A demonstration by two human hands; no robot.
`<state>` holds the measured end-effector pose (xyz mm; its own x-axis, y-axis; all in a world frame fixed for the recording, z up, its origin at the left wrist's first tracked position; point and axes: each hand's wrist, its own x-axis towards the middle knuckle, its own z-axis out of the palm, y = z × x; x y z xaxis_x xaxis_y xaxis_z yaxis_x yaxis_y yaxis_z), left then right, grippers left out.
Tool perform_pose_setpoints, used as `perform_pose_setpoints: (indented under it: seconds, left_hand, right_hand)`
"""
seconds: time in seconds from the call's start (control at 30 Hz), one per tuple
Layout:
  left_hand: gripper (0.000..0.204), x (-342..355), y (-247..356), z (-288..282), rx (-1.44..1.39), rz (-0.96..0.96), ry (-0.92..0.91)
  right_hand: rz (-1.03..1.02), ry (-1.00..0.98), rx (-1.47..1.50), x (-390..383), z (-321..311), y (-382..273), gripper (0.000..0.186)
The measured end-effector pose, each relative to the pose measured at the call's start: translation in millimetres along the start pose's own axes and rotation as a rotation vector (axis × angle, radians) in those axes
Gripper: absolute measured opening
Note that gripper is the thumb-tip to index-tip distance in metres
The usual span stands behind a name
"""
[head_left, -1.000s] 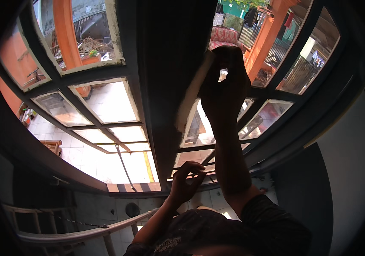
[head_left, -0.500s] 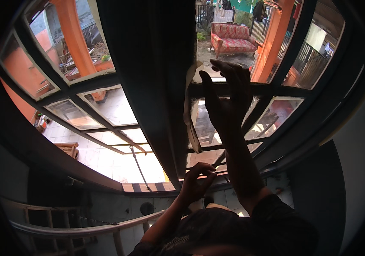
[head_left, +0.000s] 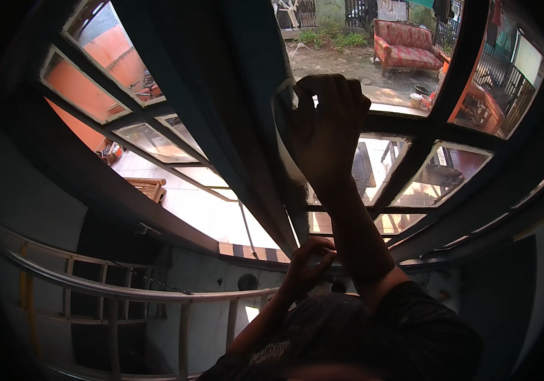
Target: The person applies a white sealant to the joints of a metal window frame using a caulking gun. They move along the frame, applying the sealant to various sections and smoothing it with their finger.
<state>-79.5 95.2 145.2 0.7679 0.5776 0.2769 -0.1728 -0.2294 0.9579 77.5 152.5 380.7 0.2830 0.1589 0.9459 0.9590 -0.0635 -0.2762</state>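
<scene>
My right hand (head_left: pixel 329 130) is raised against a dark window post (head_left: pixel 221 95), its fingers bent over and closed at the upper end of a pale strip of masking tape (head_left: pixel 286 155). The strip runs down the post's right edge, bowing outward, and the hand covers part of it. Lower down, in front of the sill, my left hand (head_left: pixel 311 261) has its thumb and fingers curled together. Whatever lies inside them is too dark to make out. A window sash with several glass panes (head_left: pixel 374 166) stands right of the post.
A metal ladder (head_left: pixel 119 292) lies across the lower left. Another paned window sash (head_left: pixel 151 143) is on the left, with a thin stay rod (head_left: pixel 246 228) below it. Through the glass appear a red patterned sofa (head_left: pixel 407 46) and an orange wall (head_left: pixel 84 82).
My right hand has gone from spread fingers to bent, closed ones at the strip's top. My left hand has curled tighter. The view has shifted, so the sofa sits farther right.
</scene>
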Motion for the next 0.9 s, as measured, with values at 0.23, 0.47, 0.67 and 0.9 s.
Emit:
perform_pose_setpoints:
  seconds: [0.23,0.47,0.67,0.9]
  left_hand:
    - [0.022,-8,2,12,0.043,0.003,-0.032]
    - [0.025,-23,-7,18,0.043,0.014,-0.010]
    - [0.021,-36,-13,16,0.014,-0.080,0.007]
    - [0.019,-28,-5,33,0.008,-0.051,-0.041]
  right_hand:
    - [0.047,0.157,0.333,-16,-7,8,0.028]
    - [0.013,0.286,0.218,-16,22,2,0.027]
    - [0.158,0.220,0.336,-9,20,-3,0.026]
    - [0.118,0.189,0.387,-14,-21,8,0.033]
